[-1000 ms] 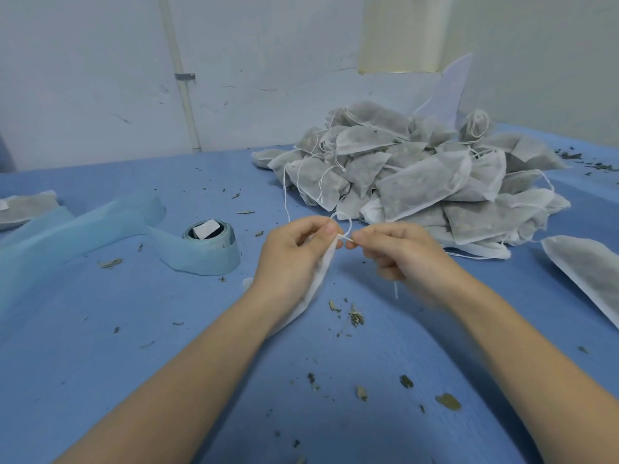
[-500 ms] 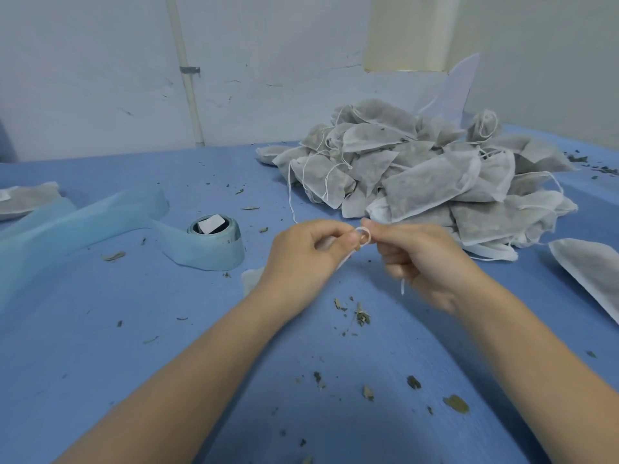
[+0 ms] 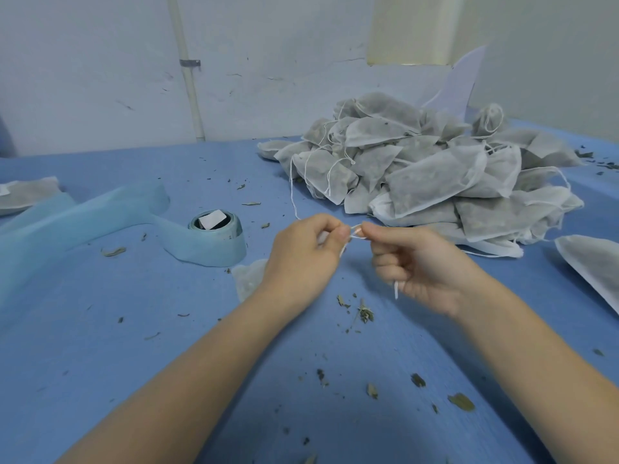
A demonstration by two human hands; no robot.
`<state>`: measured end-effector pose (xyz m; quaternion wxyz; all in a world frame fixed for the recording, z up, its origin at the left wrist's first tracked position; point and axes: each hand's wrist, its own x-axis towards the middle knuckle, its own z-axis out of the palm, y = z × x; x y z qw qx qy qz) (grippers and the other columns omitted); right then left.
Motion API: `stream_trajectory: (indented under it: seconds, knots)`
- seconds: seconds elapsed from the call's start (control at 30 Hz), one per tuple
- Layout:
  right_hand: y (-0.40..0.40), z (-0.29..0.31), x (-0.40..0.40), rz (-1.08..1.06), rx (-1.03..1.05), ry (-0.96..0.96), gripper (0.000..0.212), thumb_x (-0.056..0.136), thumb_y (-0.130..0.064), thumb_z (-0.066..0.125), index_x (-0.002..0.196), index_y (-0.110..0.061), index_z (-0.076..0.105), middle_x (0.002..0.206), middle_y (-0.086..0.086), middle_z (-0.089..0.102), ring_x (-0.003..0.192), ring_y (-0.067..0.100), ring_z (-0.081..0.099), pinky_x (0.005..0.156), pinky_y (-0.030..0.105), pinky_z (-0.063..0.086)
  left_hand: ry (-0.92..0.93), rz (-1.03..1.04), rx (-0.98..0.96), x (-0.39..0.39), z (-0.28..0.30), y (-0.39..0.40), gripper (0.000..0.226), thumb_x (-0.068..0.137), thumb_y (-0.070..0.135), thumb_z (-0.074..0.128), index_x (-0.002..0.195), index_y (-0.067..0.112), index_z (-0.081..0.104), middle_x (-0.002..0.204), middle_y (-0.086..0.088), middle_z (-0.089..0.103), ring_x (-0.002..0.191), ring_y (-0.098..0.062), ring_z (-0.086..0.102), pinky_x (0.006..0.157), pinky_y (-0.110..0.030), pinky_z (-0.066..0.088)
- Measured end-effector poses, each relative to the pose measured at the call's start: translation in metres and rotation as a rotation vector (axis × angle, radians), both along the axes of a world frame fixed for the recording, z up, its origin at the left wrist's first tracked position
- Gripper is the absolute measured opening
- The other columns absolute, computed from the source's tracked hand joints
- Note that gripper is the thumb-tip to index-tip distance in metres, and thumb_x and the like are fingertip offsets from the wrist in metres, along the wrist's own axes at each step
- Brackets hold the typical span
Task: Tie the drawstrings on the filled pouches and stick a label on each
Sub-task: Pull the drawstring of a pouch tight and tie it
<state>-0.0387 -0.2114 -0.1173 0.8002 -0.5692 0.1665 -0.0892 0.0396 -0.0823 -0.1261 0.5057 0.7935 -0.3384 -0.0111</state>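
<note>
My left hand [image 3: 303, 259] grips a filled white mesh pouch [image 3: 248, 279]; most of the pouch is hidden under the hand, with only a corner showing at the wrist. Between both hands a small loop of white drawstring [image 3: 355, 231] stands out. My left thumb and forefinger pinch one side of it. My right hand [image 3: 415, 266] pinches the other side, and a loose string end hangs below its curled fingers. A roll of pale blue label tape [image 3: 217, 242] lies to the left, its strip unrolled across the table.
A big heap of filled pouches [image 3: 432, 175] with loose strings lies behind the hands at the right. One more pouch [image 3: 593, 262] lies at the right edge, another [image 3: 26, 192] at the far left. Dried leaf bits litter the blue table [image 3: 100, 346]. A wall stands behind.
The string loop between my fingertips has shrunk and tightened. My right hand has drawn slightly away to the right with the string end hanging below it. The left hand keeps the pouch.
</note>
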Motion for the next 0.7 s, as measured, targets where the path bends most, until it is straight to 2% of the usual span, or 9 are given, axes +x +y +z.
stream_trajectory:
  seconds: [0.07,0.13,0.2,0.27,0.33,0.43,0.53,0.63,0.7]
  knots:
    - [0.002,0.002,0.001,0.072,0.252,0.016,0.014,0.073,-0.014,0.063,0.063,-0.007,0.071,0.053,-0.007,0.024,0.051,0.005,0.009,0.034,0.013,0.014,-0.043,-0.025,0.029,-0.002,-0.002,-0.001,0.019,0.095,0.021,0.049,0.080,0.020,0.061,0.083,0.001,0.068,0.085,-0.016,0.059,0.082,-0.028,0.044]
    - [0.002,0.003,0.001,0.079,0.370,0.018,0.016,0.074,-0.013,0.060,0.063,-0.006,0.069,0.053,-0.007,0.025,0.051,0.004,0.008,0.034,0.012,0.013,-0.170,-0.034,0.061,-0.005,-0.005,-0.002,0.015,0.095,0.018,0.049,0.087,0.018,0.061,0.089,0.003,0.067,0.093,-0.019,0.057,0.090,-0.038,0.041]
    - [0.004,0.004,0.001,0.066,0.372,0.025,0.016,0.074,-0.013,0.060,0.062,-0.006,0.069,0.054,-0.007,0.024,0.052,0.004,0.008,0.033,0.012,0.013,-0.266,-0.021,-0.020,-0.009,-0.007,-0.003,0.012,0.092,0.014,0.053,0.099,0.017,0.062,0.096,0.007,0.065,0.096,-0.016,0.056,0.092,-0.031,0.039]
    - [0.005,0.004,0.001,0.054,0.354,0.029,0.016,0.073,-0.013,0.061,0.062,-0.006,0.068,0.054,-0.007,0.024,0.052,0.004,0.008,0.033,0.012,0.013,-0.309,0.025,-0.159,-0.013,-0.006,-0.002,0.022,0.086,0.012,0.056,0.107,0.016,0.062,0.099,0.010,0.064,0.097,-0.010,0.057,0.090,-0.021,0.039]
    - [0.004,0.005,0.001,0.049,0.353,0.018,0.015,0.073,-0.014,0.061,0.061,-0.007,0.067,0.054,-0.007,0.024,0.052,0.004,0.008,0.033,0.012,0.013,-0.357,0.086,-0.260,-0.015,-0.004,-0.001,0.021,0.083,0.017,0.059,0.102,0.017,0.068,0.097,0.010,0.065,0.094,-0.008,0.059,0.088,-0.019,0.041]
    - [0.004,0.004,0.001,0.036,0.370,-0.010,0.014,0.072,-0.013,0.063,0.059,-0.008,0.068,0.055,-0.007,0.025,0.047,0.004,0.011,0.034,0.012,0.013,-0.434,0.147,-0.275,-0.014,-0.003,-0.002,0.010,0.081,0.023,0.070,0.087,0.017,0.074,0.090,0.006,0.069,0.089,-0.015,0.062,0.082,-0.022,0.044]
    - [0.006,0.003,0.001,-0.018,0.197,-0.040,0.012,0.068,-0.016,0.069,0.063,-0.006,0.072,0.056,-0.006,0.026,0.042,0.004,0.018,0.034,0.013,0.016,-0.580,0.216,-0.215,-0.010,-0.005,-0.001,0.007,0.081,0.018,0.071,0.078,0.012,0.075,0.079,0.000,0.070,0.078,-0.023,0.061,0.074,-0.018,0.039]
    - [0.005,0.002,-0.002,-0.118,-0.253,-0.078,0.019,0.075,-0.020,0.074,0.084,-0.004,0.076,0.053,-0.011,0.037,0.045,0.005,0.028,0.039,0.014,0.025,-0.800,0.271,-0.128,-0.005,-0.011,-0.001,0.016,0.086,0.013,0.064,0.075,0.006,0.072,0.072,-0.006,0.067,0.071,-0.028,0.060,0.067,-0.034,0.047]
    - [0.006,0.000,-0.004,-0.177,-0.519,-0.118,0.009,0.081,-0.022,0.073,0.084,-0.015,0.078,0.048,-0.016,0.044,0.045,0.003,0.035,0.044,0.011,0.031,-0.832,0.268,-0.123,-0.005,-0.012,-0.002,0.015,0.086,0.009,0.062,0.075,0.004,0.070,0.071,-0.007,0.065,0.071,-0.030,0.058,0.063,-0.039,0.048]
